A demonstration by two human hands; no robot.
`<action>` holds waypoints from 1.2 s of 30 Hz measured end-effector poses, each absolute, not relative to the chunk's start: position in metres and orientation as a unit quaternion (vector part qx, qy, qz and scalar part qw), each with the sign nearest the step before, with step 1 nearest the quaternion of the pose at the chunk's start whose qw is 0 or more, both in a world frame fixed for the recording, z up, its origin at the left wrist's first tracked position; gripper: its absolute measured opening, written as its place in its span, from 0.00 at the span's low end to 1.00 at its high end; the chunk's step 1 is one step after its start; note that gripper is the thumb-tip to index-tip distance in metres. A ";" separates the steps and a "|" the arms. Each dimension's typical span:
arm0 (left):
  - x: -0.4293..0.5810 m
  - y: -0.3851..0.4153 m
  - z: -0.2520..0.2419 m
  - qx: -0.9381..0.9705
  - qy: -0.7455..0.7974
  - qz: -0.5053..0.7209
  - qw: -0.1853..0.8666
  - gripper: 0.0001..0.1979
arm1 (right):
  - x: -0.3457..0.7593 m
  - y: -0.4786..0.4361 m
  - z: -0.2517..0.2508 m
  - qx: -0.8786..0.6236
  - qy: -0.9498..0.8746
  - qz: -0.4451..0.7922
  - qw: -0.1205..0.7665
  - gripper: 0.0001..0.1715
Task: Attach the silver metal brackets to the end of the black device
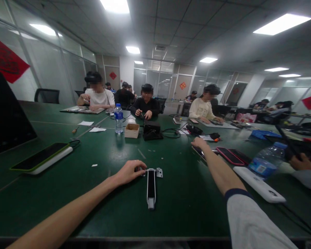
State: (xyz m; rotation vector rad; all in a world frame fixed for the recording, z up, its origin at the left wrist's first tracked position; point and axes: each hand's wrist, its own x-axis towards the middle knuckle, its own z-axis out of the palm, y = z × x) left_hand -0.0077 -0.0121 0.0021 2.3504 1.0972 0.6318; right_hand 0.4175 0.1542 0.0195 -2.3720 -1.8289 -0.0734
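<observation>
In the head view, a slim white-framed device with a black face (151, 186) lies on the green table in front of me. At its far end sits a small metal bracket (159, 172) with holes. My left hand (132, 171) rests beside it, fingers curled closed around the bracket's left side, which they partly hide. My right hand (199, 142) reaches forward to the right, over the near edge of a dark flat object (200, 154) that looks like a phone. Its fingers point away from me, and their grip is hidden.
A water bottle (118, 118) and a small open box (132, 131) stand ahead. At right are a red-edged phone (230, 156), a white power bank (259, 184) and another bottle (268, 159). A green-edged phone (41, 157) lies left. Co-workers sit across the table; another person's hand (302, 162) is at right.
</observation>
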 end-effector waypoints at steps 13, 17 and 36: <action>-0.008 -0.012 0.000 0.863 0.392 0.237 0.215 0.11 | 0.288 0.035 0.003 -0.518 -0.812 0.127 0.236 0.04; -0.009 -0.012 -0.001 0.865 0.392 0.237 0.204 0.11 | 0.255 0.001 0.008 -0.442 -0.825 0.194 0.294 0.06; -0.006 -0.013 0.001 0.875 0.380 0.236 0.183 0.09 | 0.253 -0.026 -0.001 -0.391 -0.843 0.241 0.280 0.09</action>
